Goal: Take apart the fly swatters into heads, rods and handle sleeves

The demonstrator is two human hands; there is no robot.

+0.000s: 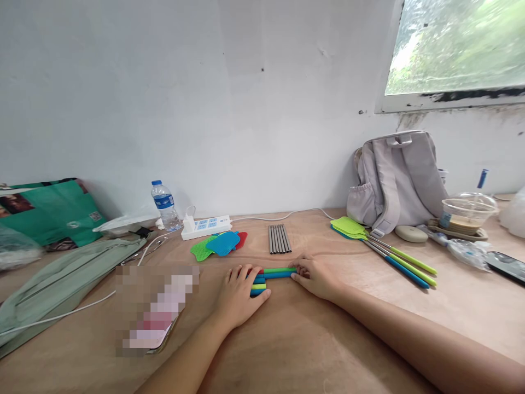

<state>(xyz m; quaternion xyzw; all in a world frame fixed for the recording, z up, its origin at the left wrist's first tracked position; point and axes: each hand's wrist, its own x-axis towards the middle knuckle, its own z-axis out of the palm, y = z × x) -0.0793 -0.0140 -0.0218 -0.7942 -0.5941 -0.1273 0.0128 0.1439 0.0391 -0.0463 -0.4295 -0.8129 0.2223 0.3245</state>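
Note:
My left hand (240,293) rests on a small bundle of coloured handle sleeves (259,283) in blue, green and red on the wooden table, its fingers curled over their left ends. My right hand (314,275) pinches the right end of a green and blue handle pair (279,272) that sticks out of the bundle. Just beyond lie several metal rods (279,238) side by side. Loose fly-swatter heads (221,244) in green, blue and red lie to the left of the rods. Assembled fly swatters (383,249) lie to the right.
A white power strip (207,226) and a water bottle (165,206) stand at the back. A grey backpack (396,180) leans on the wall. A plastic cup (467,213), a phone (508,265), a green bag (53,210) and a grey-green cloth (61,282) lie around.

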